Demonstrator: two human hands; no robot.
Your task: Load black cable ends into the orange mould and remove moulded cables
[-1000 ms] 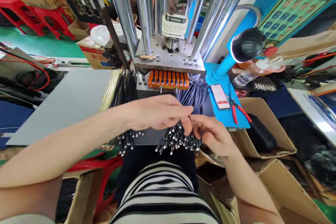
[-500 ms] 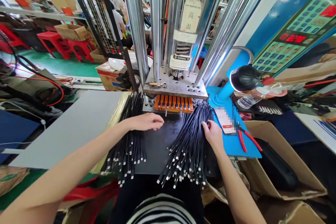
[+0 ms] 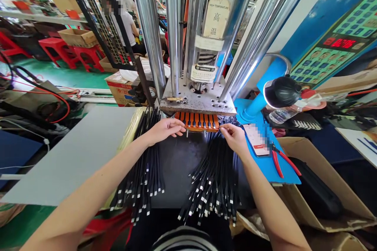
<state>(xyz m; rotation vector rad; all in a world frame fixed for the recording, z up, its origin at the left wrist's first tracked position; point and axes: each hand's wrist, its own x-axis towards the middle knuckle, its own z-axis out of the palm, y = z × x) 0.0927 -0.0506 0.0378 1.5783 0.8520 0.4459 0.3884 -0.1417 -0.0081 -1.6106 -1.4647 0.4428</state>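
Note:
Below the metal plate (image 3: 200, 102) of a press, an orange block (image 3: 200, 126) holds several black cable ends in a row. At the block's left end is my left hand (image 3: 167, 129), its fingertips closed in a pinch against the edge. My right hand (image 3: 234, 136) pinches at the block's right end, thumb and forefinger together. Many black cables with pale metal tips hang in two bundles, one on the left (image 3: 151, 172) under my left forearm, the other on the right (image 3: 213, 180) beside my right hand.
A phone (image 3: 255, 139) and red-handled pliers (image 3: 284, 160) lie on a blue surface at the right, near a black lamp (image 3: 282, 91). A grey board (image 3: 76, 149) spans the left. Open cardboard boxes stand lower right. Farther back, a person in white (image 3: 127, 27) sits.
Both hands have moved up to the orange block, my right one leaving the side of the right cable bundle. The view has shifted slightly.

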